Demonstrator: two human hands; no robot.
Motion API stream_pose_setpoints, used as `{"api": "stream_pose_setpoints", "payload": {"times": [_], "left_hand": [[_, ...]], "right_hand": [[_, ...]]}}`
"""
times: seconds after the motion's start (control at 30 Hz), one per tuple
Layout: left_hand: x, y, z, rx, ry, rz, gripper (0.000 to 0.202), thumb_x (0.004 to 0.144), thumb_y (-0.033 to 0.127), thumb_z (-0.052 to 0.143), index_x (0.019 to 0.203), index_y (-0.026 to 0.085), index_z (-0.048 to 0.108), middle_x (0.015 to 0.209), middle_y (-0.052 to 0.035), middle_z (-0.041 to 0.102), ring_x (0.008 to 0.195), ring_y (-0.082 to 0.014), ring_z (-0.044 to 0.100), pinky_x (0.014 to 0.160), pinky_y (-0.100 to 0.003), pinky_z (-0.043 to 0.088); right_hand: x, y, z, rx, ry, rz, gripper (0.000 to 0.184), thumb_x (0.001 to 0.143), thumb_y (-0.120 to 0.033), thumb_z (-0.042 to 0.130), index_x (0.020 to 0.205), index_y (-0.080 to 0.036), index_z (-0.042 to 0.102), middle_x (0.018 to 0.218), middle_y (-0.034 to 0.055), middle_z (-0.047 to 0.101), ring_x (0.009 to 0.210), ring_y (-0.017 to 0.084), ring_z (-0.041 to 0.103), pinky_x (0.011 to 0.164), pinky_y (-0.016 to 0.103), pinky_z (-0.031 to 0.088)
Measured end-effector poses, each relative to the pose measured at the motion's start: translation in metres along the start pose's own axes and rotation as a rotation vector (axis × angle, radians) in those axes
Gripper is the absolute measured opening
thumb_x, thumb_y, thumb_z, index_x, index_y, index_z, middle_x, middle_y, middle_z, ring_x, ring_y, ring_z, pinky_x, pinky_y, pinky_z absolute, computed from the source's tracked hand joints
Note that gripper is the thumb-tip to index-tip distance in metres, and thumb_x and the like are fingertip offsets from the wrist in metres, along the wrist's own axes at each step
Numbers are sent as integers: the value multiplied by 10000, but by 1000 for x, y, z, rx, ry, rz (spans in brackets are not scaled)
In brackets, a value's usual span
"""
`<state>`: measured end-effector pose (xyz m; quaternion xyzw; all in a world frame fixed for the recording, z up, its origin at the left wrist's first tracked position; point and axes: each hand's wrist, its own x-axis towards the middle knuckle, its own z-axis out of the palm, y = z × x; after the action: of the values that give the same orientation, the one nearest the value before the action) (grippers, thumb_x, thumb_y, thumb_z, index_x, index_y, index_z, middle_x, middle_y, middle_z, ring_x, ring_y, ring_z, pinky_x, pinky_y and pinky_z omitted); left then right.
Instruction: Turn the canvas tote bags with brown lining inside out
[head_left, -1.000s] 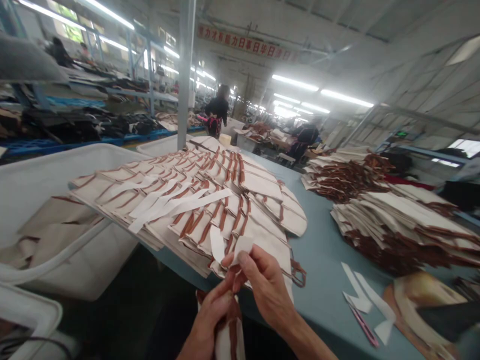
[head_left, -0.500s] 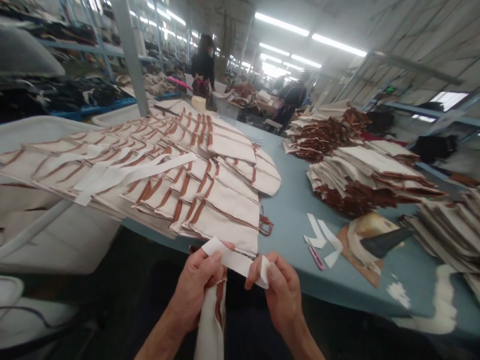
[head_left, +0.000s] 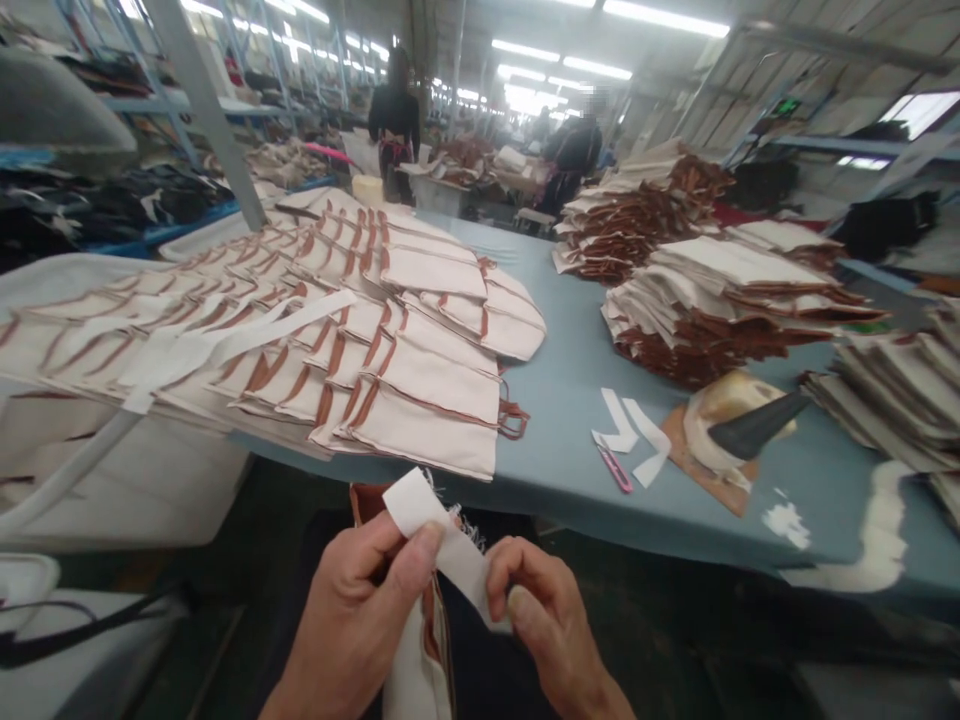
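Low in the view, both my hands pinch a short white fabric strip (head_left: 435, 535) with frayed threads. My left hand (head_left: 360, 610) grips its upper left end and also holds a cream canvas piece with brown leather trim (head_left: 420, 665) that hangs below. My right hand (head_left: 536, 615) pinches the strip's lower right end. Both hands are closed, in front of the table's near edge. Just beyond them lies a fanned spread of cream canvas pieces with brown trim (head_left: 315, 340), with long white strips (head_left: 225, 340) laid over it.
On the blue table (head_left: 570, 420) lie cut white strips (head_left: 630, 435), a pink cutter (head_left: 613, 468), a dark cone on leather scraps (head_left: 742, 425) and tall stacks of trimmed pieces (head_left: 712, 300). White bins (head_left: 112, 480) stand left. Two people (head_left: 394, 115) work at far tables.
My hands have dropped lower and closer to me with the strip, which now runs shorter between them. The view has tilted down and right, showing more of the table's right side.
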<state>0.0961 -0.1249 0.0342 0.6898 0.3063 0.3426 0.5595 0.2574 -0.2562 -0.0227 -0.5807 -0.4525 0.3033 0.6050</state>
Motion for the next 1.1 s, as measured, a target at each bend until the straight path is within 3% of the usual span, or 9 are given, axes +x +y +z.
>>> {"api": "stream_pose_setpoints", "payload": {"times": [0.17,0.27,0.4,0.53,0.63,0.77,0.9,1.0,1.1], "left_hand": [[-8,13,2,133,-25,26,377,1045,414,675,803,191,860,654,2,734,576,-173,632,528,-225,471],[-9,22,2,213,-93,75,410,1052,386,658,710,203,791,565,26,654,527,-163,616,543,-228,481],[-14,24,-1,253,-181,126,478,1099,350,620,647,206,681,534,37,651,478,-140,636,525,-209,473],[-23,16,-6,371,-84,222,421,1098,263,604,692,198,696,577,28,697,504,-130,681,536,-190,483],[-24,16,-8,417,-27,305,378,1062,235,629,699,192,723,576,30,682,478,-116,644,507,-187,456],[-22,24,-9,300,-111,216,398,1078,294,605,725,202,763,568,30,683,483,-131,632,537,-198,498],[-29,23,-14,229,-90,40,374,1034,459,668,796,234,847,687,-6,775,656,-197,717,614,-229,571],[-32,14,-18,138,-106,-92,381,1037,504,670,861,230,868,797,-28,808,731,-211,745,649,-233,609],[-24,9,-22,-1,-349,-99,592,1100,590,595,690,198,763,665,-34,726,595,-172,667,570,-218,557]], "right_hand": [[10,-9,-11,-220,313,-63,309,1083,-510,686,973,-242,794,1076,47,811,1111,231,741,983,300,533],[24,-31,-7,-251,294,-172,149,1042,-375,710,1092,-263,794,1201,34,828,1283,232,715,1133,316,508],[36,-63,9,-227,155,-296,119,1028,-276,677,1111,-253,758,1180,20,835,1206,189,762,1079,282,568],[32,-78,29,-394,396,-507,188,973,-150,713,1139,-237,710,1103,20,810,1054,166,767,994,267,584],[24,-82,40,-464,393,-607,149,978,-126,697,1078,-235,714,1045,7,804,970,157,740,966,276,563],[23,-76,39,-233,242,-289,140,1065,-245,642,1117,-221,770,1092,32,822,1027,180,758,956,288,562],[42,-59,26,155,-34,131,435,1146,-520,557,1016,-197,818,981,54,813,921,193,728,883,302,563],[55,-52,21,307,-297,240,489,1016,-652,735,1089,-178,830,1015,63,807,889,194,700,838,296,564],[60,-56,23,317,-430,207,486,994,-640,755,1109,-177,844,1157,94,827,1043,239,740,960,332,574]]}}
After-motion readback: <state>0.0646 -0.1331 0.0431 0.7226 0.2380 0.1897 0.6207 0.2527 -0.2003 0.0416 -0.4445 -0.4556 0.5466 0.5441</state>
